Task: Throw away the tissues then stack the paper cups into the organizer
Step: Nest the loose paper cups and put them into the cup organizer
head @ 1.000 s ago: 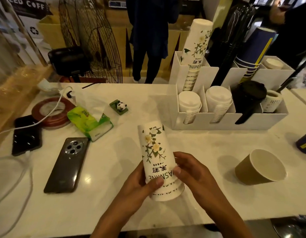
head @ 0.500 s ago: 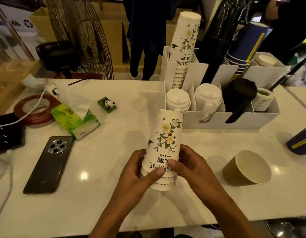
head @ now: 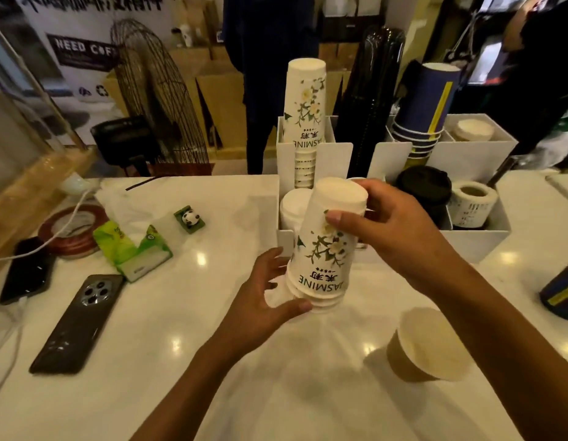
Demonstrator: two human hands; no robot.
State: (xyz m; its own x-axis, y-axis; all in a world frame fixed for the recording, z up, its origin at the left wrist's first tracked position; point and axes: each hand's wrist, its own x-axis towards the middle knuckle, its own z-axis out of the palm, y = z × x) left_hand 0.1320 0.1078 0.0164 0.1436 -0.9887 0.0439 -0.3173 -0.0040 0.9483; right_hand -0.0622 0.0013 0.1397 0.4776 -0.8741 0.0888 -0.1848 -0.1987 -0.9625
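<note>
Both my hands hold a short nested stack of white jasmine-print paper cups [head: 324, 249], upside down and tilted, lifted above the counter in front of the white organizer [head: 477, 246]. My left hand [head: 270, 300] grips the rims at the bottom. My right hand [head: 391, 227] grips the upper part near the cup base. A taller stack of the same jasmine cups [head: 303, 116] stands in the organizer's back left slot. A brown paper cup [head: 426, 348] lies on its side at the right. A dark blue cup [head: 561, 292] lies at the far right edge.
The organizer also holds white lids [head: 292, 208], black lids [head: 426, 186], a label roll [head: 473, 202] and blue cups [head: 429, 103]. On the left lie a green tissue pack [head: 133, 249], two phones [head: 79, 323], a tape roll [head: 72, 230] and a panda figure [head: 189, 218]. A person stands behind the counter.
The cup stack has risen from near the counter front toward the organizer. My right hand has shifted from the lower part up to the top of the stack.
</note>
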